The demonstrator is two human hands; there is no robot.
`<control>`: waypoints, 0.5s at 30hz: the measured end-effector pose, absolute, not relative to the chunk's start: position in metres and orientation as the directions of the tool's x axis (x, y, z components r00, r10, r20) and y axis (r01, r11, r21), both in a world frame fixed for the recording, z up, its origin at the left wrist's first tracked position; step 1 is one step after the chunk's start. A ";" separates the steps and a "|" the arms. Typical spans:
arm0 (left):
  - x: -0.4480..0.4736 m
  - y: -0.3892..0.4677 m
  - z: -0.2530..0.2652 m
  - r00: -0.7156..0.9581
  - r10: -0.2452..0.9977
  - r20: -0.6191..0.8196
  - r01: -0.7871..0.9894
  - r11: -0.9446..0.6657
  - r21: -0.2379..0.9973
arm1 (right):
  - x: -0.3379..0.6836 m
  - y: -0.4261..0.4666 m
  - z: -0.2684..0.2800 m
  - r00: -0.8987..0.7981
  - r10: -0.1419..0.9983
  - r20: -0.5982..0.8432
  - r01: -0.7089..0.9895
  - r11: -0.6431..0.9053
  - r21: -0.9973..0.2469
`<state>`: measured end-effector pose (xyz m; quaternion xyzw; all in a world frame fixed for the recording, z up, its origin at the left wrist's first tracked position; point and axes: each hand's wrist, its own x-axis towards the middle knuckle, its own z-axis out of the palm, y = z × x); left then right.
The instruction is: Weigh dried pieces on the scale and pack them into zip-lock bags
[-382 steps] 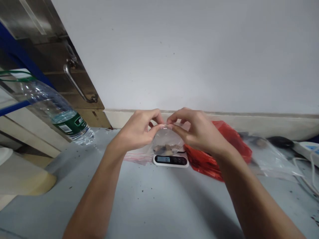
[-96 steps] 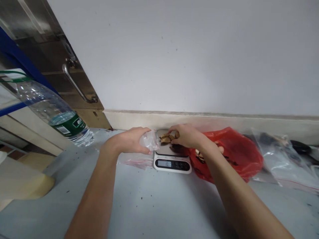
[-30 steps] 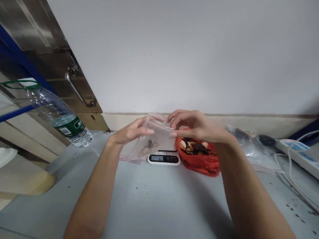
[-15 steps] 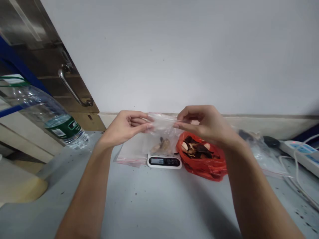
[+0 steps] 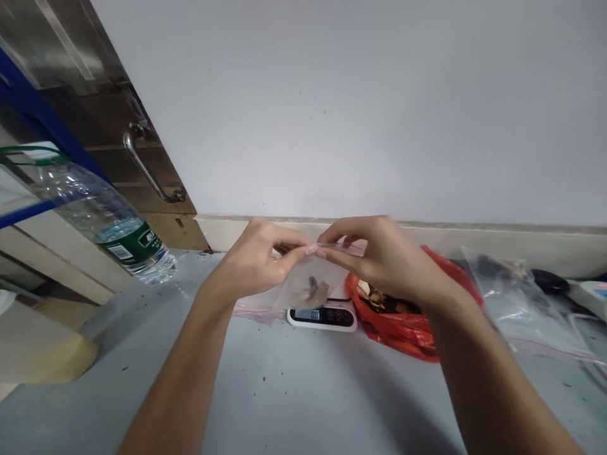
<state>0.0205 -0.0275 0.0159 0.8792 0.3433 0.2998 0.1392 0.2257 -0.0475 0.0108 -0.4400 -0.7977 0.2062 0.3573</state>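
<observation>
At the left edge of the surface (image 5: pixel 275 411) I have a translucent tub (image 5: pixel 38 351), yellowish toward its bottom and cut off by my view. Beyond it, at the far left corner, is a clear water bottle (image 5: pixel 126 240) with a green label, partly filled. Next come some flat zip bags (image 5: pixel 256 313) near the middle of the back edge, partly behind my left hand (image 5: pixel 256 262). With that hand I pinch the top of a small clear bag (image 5: pixel 307 278) between thumb and forefinger. The bag hangs upright over the scale (image 5: pixel 322 321), a few brownish pieces (image 5: pixel 310 294) low inside it; I cannot tell whether its bottom touches the plate. The display reads 0.0. My right hand (image 5: pixel 379 253) pinches the same top edge, its thumb tip just beside my left one. Under my right forearm, close to the scale, sits the open red bag (image 5: pixel 403 338) with dark and pale dried pieces (image 5: pixel 372 296). Farther along the back edge lies a larger clear bag (image 5: pixel 521 303), then a black object (image 5: pixel 550 280) too blurred to name.
</observation>
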 end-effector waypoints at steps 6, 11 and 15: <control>0.018 -0.029 0.018 0.607 0.671 0.425 0.533 -0.741 0.408 | 0.216 -0.046 0.003 -0.325 0.858 0.397 0.436 0.509 -0.742; 0.009 -0.026 0.020 0.568 0.687 0.453 0.596 -0.723 0.349 | 0.230 -0.040 -0.001 -0.326 0.869 0.373 0.434 0.488 -0.758; 0.001 -0.023 0.022 0.553 0.698 0.456 0.617 -0.710 0.339 | 0.248 -0.034 -0.002 -0.287 0.889 0.357 0.511 0.457 -0.728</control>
